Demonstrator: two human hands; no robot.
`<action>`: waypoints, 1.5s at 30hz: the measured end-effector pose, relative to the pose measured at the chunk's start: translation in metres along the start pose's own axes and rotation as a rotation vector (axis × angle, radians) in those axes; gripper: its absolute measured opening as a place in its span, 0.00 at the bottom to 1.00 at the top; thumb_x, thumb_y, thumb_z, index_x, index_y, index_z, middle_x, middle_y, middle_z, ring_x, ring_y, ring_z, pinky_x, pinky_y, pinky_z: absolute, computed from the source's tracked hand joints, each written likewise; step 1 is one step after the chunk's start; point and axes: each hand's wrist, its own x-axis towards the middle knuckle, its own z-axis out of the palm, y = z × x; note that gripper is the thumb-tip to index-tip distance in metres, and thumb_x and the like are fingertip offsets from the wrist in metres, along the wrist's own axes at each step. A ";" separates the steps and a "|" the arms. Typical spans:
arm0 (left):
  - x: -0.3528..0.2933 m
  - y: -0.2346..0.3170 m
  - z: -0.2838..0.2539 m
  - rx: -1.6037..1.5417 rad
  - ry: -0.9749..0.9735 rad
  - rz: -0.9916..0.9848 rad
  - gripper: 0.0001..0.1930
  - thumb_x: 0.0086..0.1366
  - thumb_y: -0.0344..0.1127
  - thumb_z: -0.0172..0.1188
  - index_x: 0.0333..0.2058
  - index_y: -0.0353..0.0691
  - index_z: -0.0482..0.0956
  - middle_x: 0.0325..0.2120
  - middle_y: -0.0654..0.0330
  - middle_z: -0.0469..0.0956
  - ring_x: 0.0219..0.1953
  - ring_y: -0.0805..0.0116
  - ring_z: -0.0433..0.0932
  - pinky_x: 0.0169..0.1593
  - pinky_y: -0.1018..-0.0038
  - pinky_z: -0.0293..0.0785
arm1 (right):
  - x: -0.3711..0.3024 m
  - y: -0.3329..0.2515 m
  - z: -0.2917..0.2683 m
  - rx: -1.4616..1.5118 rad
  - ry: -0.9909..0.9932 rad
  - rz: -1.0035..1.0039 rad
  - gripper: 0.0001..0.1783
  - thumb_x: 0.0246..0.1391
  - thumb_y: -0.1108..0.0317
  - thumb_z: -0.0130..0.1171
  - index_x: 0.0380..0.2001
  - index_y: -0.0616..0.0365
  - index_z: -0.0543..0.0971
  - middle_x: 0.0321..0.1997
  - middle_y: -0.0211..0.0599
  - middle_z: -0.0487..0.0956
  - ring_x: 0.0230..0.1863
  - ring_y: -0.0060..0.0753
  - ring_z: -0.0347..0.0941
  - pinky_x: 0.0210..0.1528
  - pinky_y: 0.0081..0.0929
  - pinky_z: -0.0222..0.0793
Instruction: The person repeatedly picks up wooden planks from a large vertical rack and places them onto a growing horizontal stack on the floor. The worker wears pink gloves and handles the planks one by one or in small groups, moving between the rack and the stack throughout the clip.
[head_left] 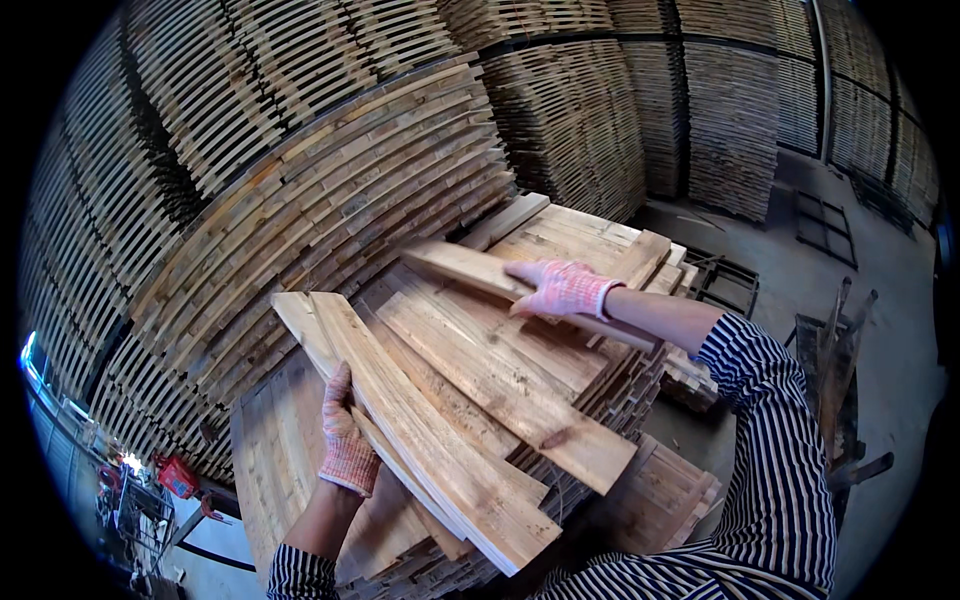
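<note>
Both my hands wear pinkish knitted gloves. At the lower left my left hand (347,440) is closed on the left edge of a few long wooden boards (425,430), its thumb against the side and its fingers partly hidden beneath. Farther right, my right hand (566,290) grips a narrower wooden plank (462,266) from above; the plank's far-left end is blurred. Between them a loose board (510,390) lies slanted over the pile, with a dark knot near its near end. Beneath everything is a wide stack of flat boards (275,440).
Tall layered timber stacks (340,190) rise just behind the pile, and more stacks (730,130) stand along the back right. A black metal frame (825,228) lies on the grey floor. At the lower left sits a red object (177,476) beside machinery.
</note>
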 end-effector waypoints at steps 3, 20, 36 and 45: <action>0.016 -0.012 -0.007 -0.015 -0.013 -0.086 0.25 0.65 0.43 0.66 0.56 0.36 0.75 0.49 0.51 0.81 0.50 0.52 0.81 0.57 0.54 0.79 | 0.019 0.056 0.000 -0.068 0.024 0.005 0.36 0.52 0.42 0.60 0.59 0.52 0.74 0.54 0.57 0.79 0.58 0.55 0.76 0.58 0.48 0.70; 0.018 -0.022 0.000 0.014 -0.061 -0.175 0.29 0.67 0.51 0.61 0.57 0.35 0.74 0.46 0.44 0.82 0.44 0.47 0.84 0.51 0.48 0.82 | -0.017 -0.081 0.058 -0.116 -0.184 -0.165 0.40 0.53 0.36 0.60 0.56 0.59 0.72 0.53 0.63 0.74 0.56 0.62 0.73 0.56 0.56 0.72; 0.026 -0.028 0.015 0.010 0.015 -0.126 0.30 0.66 0.52 0.62 0.58 0.36 0.72 0.48 0.45 0.81 0.48 0.48 0.82 0.57 0.51 0.79 | 0.114 0.133 -0.010 -0.087 0.032 -0.220 0.33 0.54 0.43 0.57 0.53 0.58 0.81 0.51 0.54 0.82 0.54 0.50 0.78 0.56 0.43 0.72; 0.102 -0.096 0.116 0.107 -0.113 -0.008 0.29 0.65 0.49 0.63 0.59 0.37 0.72 0.54 0.47 0.77 0.55 0.48 0.77 0.61 0.46 0.74 | 0.026 -0.038 -0.017 0.312 -0.185 -0.102 0.60 0.48 0.23 0.53 0.70 0.61 0.62 0.65 0.64 0.72 0.65 0.56 0.70 0.68 0.44 0.62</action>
